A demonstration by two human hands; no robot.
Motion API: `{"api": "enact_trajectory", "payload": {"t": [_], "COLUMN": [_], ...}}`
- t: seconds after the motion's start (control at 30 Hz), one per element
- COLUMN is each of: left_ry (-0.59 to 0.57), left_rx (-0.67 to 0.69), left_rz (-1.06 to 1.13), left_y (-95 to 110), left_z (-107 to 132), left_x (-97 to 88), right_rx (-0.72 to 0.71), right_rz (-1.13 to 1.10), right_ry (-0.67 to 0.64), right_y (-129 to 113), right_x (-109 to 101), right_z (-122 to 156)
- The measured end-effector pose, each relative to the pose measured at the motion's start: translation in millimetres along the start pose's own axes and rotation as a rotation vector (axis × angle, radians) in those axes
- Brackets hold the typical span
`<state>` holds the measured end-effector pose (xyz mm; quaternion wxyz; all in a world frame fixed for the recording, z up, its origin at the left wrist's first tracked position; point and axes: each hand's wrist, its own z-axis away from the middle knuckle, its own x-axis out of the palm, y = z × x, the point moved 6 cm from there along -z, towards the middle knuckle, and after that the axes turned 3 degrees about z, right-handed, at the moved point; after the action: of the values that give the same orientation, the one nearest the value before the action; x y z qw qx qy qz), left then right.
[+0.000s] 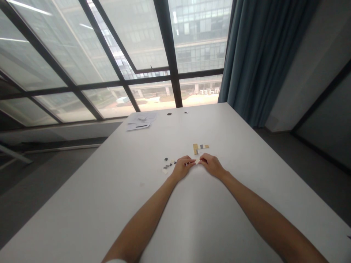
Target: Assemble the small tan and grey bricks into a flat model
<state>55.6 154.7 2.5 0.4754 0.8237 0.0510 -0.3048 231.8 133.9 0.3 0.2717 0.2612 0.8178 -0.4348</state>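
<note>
Both of my hands rest on the white table (208,219), fingertips meeting over a tiny pale piece (196,161). My left hand (183,167) is curled, fingers pinched toward that piece. My right hand (211,164) is curled too, pinching it from the other side. Just beyond the hands lies a small flat assembly of tan and grey bricks (200,147). To the left of my left hand several tiny loose grey and pale pieces (168,165) are scattered.
Papers and a plastic bag (140,122) lie at the table's far left edge. Two small dark spots (169,114) sit near the far edge. Large windows stand behind the table, a blue curtain (260,54) to the right.
</note>
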Motion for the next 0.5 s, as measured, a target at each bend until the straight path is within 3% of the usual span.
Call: {"api": "enact_trajectory", "payload": {"t": [0.5], "left_ry": [0.011], "left_rx": [0.012], "left_rz": [-0.03], "left_y": [3.5], "left_z": [-0.3], "left_x": [-1.0], "right_rx": [0.001], "right_rz": [-0.003], "right_ry": [-0.017], "right_y": [-0.2], "right_x": [2.2], "right_z": [0.3]}}
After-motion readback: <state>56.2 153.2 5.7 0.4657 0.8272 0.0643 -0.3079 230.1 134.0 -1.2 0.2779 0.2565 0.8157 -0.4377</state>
